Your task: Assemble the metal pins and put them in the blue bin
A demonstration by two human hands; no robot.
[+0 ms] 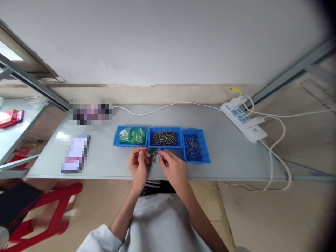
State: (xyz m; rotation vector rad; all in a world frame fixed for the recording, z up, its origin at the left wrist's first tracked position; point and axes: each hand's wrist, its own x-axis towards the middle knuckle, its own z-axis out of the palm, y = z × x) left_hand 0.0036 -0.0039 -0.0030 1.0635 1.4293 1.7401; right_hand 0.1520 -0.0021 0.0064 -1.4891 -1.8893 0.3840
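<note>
At the table's front edge, a small pile of grey metal screws (153, 156) lies between my hands. My left hand (138, 163) is closed at the pile's left side, thumb pressed to its fingers; whatever it grips is too small to make out. On the other side, my right hand (173, 165) bends its fingers into a pinch at the pile, and its fingertips hide what is in them. Just beyond stand three blue bins: a left bin (114, 142) with green and white pieces, a middle bin (165, 146) with brassy screws, and a right bin (198, 161) with grey screws.
A phone (76, 154) lies on the table at left, behind it a blurred object (91, 113) with a white cable (168, 104) to a power strip (244, 119) at right. Metal posts flank the table. Beside a red stool (61, 206), another person's leg shows at lower left.
</note>
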